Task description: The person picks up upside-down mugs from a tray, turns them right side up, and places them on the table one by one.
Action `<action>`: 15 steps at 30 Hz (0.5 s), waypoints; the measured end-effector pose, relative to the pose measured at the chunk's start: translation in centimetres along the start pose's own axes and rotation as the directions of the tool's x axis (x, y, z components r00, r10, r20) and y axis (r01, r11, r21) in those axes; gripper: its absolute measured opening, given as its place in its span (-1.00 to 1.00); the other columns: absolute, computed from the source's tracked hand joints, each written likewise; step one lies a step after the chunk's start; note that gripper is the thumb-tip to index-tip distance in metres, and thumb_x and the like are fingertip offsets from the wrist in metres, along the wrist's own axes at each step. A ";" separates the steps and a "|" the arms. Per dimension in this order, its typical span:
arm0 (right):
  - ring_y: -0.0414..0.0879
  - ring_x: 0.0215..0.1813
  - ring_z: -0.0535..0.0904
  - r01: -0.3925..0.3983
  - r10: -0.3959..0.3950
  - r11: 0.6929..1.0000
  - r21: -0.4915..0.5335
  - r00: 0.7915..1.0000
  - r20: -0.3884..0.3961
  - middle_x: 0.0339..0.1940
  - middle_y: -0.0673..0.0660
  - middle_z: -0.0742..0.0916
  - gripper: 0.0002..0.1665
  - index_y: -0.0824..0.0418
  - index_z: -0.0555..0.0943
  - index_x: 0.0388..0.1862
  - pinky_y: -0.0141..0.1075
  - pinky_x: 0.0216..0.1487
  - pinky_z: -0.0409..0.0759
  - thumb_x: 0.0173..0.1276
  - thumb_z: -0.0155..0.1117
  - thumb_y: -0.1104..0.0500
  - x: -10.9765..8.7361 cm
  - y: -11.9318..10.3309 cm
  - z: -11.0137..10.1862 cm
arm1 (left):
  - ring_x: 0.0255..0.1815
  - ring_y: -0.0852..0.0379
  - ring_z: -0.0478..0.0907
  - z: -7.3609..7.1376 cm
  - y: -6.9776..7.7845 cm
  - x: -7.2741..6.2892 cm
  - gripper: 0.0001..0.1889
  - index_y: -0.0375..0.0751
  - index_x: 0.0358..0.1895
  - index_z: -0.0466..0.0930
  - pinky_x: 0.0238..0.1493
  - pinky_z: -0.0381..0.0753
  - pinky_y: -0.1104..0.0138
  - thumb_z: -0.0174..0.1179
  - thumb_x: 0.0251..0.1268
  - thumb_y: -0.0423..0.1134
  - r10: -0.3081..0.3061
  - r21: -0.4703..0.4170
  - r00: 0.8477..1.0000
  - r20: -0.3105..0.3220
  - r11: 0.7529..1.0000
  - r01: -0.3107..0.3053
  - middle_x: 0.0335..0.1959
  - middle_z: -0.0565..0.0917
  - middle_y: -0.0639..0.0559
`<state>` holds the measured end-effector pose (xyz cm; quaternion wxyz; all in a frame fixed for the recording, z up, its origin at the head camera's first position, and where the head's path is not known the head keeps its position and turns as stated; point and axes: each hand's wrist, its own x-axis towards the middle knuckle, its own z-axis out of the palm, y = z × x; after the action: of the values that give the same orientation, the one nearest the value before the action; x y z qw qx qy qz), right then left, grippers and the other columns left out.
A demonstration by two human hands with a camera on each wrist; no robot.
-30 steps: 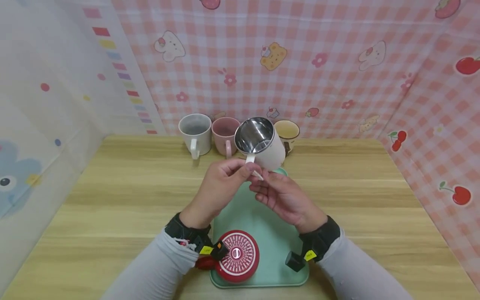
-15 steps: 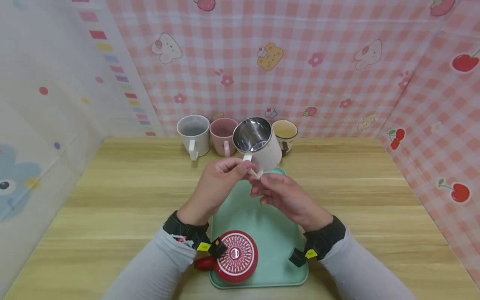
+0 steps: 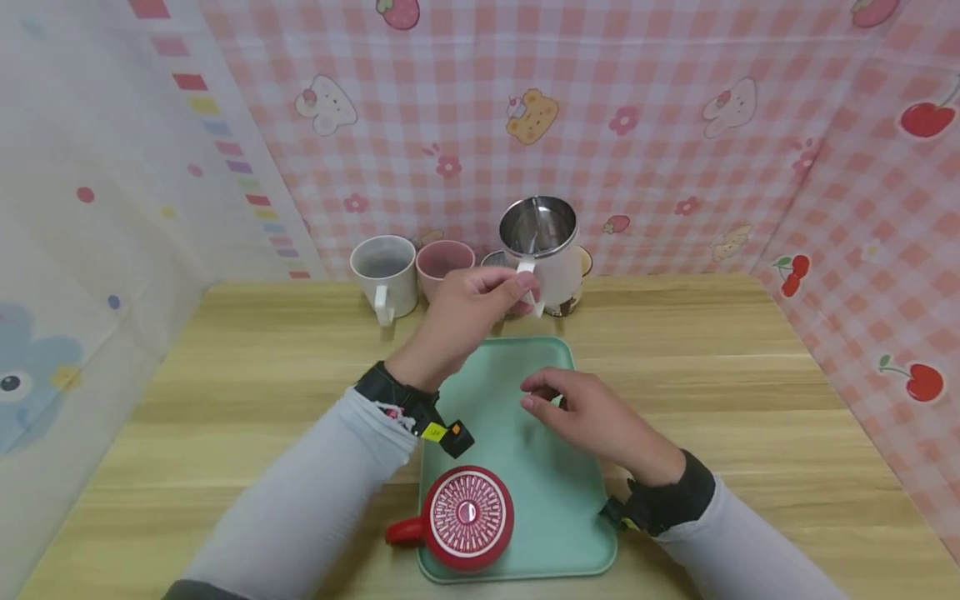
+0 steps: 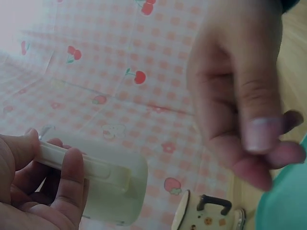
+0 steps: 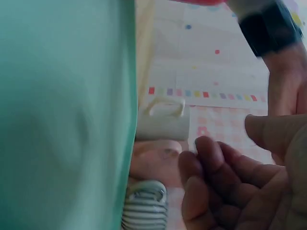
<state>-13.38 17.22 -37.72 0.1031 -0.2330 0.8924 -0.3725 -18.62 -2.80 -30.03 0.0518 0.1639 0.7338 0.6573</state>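
In the head view my left hand [image 3: 461, 321] grips the handle of a white mug [image 3: 558, 279] with a shiny steel inside. The mug is held up at the back, its mouth tipped toward me, overlapping a cream mug [image 3: 587, 262] behind it. The left wrist view shows fingers and thumb wrapped round that handle [image 4: 103, 170]. My right hand [image 3: 600, 417] hovers over the green tray [image 3: 555, 500], fingers loosely bent and holding nothing. A red mug [image 3: 468, 512] stands upside down on the tray's near left corner, its handle pointing left.
Along the back wall stand a pale grey mug [image 3: 397, 287] and a pink mug [image 3: 433, 260]. A striped mug [image 5: 145, 208] stands beside the pink one, mostly hidden by my left hand in the head view. Patterned cloth [image 3: 420, 108] closes off the back and sides of the wooden table [image 3: 720, 358].
My right hand has come away from the white mug's handle and dropped back over the tray. My left hand has carried the mug farther back and right, now more upright.
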 end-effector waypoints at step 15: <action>-0.24 -0.41 0.43 0.041 0.080 0.882 -0.469 0.969 0.234 -0.43 -0.13 0.61 -0.81 0.05 0.66 -0.23 -0.32 -0.33 0.46 0.48 0.35 -0.03 -2.6 -0.2 -1.6 | -0.20 0.17 0.74 8.3 -0.2 8.0 -0.70 -0.29 -0.04 0.79 -0.12 0.57 0.47 0.26 0.52 -0.10 -0.089 -0.074 0.996 0.023 0.993 0.090 -0.06 0.81 -0.05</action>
<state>-11.64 19.34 -36.44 0.1573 -0.2864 0.9385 -0.1120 -23.79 7.48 -30.17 0.0944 0.1352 0.7148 0.6796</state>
